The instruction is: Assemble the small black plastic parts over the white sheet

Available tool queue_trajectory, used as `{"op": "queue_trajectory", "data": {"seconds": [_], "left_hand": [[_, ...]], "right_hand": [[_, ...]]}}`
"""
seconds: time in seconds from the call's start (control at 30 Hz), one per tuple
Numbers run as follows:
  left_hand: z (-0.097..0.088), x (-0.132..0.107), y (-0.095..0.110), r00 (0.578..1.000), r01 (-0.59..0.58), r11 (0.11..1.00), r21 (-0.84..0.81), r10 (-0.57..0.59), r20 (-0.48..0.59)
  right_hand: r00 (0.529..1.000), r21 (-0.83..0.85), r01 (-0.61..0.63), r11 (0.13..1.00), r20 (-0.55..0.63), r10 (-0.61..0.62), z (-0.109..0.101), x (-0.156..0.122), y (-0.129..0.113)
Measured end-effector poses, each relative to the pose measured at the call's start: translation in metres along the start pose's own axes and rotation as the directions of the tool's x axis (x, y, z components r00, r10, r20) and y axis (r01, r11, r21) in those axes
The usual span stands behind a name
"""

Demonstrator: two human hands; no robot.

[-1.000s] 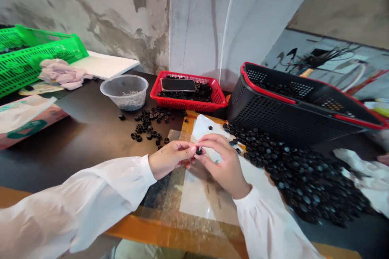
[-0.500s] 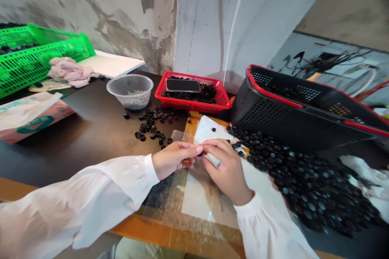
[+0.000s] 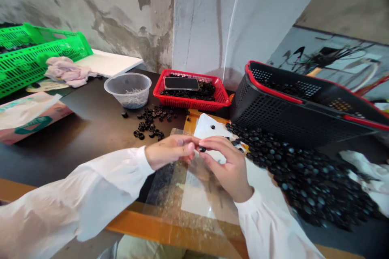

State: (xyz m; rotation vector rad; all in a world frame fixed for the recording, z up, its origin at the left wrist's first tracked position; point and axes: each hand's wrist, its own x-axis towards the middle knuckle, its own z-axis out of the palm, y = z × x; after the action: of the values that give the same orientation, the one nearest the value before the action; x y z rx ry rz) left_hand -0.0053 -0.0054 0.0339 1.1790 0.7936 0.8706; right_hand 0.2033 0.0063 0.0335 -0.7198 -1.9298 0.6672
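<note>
Left hand (image 3: pixel 170 151), fingers pressed together, just beside, right hand (image 3: pixel 229 170) pinching a small black piece (image 3: pixel 202 149), half hidden, its shape unclear, a heap of black pieces (image 3: pixel 306 178) nearby

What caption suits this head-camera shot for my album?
Left hand and right hand pinch a small black part over clear plastic, beside a heap of black parts.

We wear a loose white long-sleeved top (image 3: pixel 100 186), thin and billowy, its left sleeve (image 3: pixel 75 206) and right sleeve (image 3: pixel 270 226) puffing out before gathering into soft cuffs (image 3: pixel 252 198) at the wrists; our left hand (image 3: pixel 168 151) and right hand (image 3: pixel 227 170) are bare.
</note>
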Motion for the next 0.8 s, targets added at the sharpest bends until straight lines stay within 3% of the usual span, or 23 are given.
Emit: {"op": "queue_trajectory", "data": {"seconds": [0.03,0.07,0.13,0.17,0.2,0.23,0.3,0.43,0.57,0.63,0.73,0.8], "left_hand": [[-0.009,-0.002,0.011,0.995,-0.094,0.975,0.199,0.097,-0.009],[-0.02,-0.005,0.022,0.982,-0.156,0.878,0.453,0.188,-0.026],[-0.045,-0.009,0.042,0.896,-0.168,0.465,0.869,0.439,-0.061],[-0.058,-0.011,0.048,0.867,-0.106,0.237,0.966,0.497,-0.027],[-0.07,-0.012,0.052,0.871,-0.053,0.063,0.997,0.491,0.015],[-0.081,-0.013,0.052,0.884,-0.036,-0.046,0.998,0.463,0.053],[-0.098,-0.012,0.046,0.929,-0.03,-0.137,0.99,0.36,0.078],[-0.11,-0.011,0.032,0.979,-0.044,-0.114,0.992,0.191,0.065],[-0.099,-0.011,0.039,0.994,-0.002,-0.004,1.0,0.105,0.002],[-0.086,-0.011,0.045,0.994,0.038,0.143,0.989,0.097,-0.052],[-0.063,-0.008,0.045,0.973,0.092,0.534,0.841,0.13,-0.188],[-0.048,-0.005,0.036,0.957,0.051,0.76,0.648,0.148,-0.249]], "right_hand": [[0.997,0.08,-0.075,0.994,-0.004,0.076,0.001,0.0,0.001],[0.986,0.172,-0.161,0.972,-0.003,0.164,0.003,0.0,0.004],[0.942,0.365,-0.317,0.875,0.01,0.337,0.006,0.001,0.011],[0.914,0.455,-0.371,0.81,0.023,0.405,0.008,0.001,0.015],[0.886,0.534,-0.408,0.741,0.034,0.463,0.009,0.002,0.018],[0.859,0.597,-0.434,0.675,0.047,0.51,0.01,0.003,0.021],[0.815,0.673,-0.46,0.579,0.062,0.576,0.012,0.004,0.025],[0.797,0.69,-0.485,0.538,0.095,0.596,0.012,0.005,0.024],[0.811,0.677,-0.495,0.545,0.133,0.57,0.013,0.004,0.019],[0.816,0.662,-0.496,0.561,0.135,0.562,0.015,0.003,0.018],[0.836,0.614,-0.483,0.624,0.11,0.538,0.017,0.002,0.014],[0.856,0.571,-0.46,0.68,0.08,0.511,0.017,0.001,0.011]]}}
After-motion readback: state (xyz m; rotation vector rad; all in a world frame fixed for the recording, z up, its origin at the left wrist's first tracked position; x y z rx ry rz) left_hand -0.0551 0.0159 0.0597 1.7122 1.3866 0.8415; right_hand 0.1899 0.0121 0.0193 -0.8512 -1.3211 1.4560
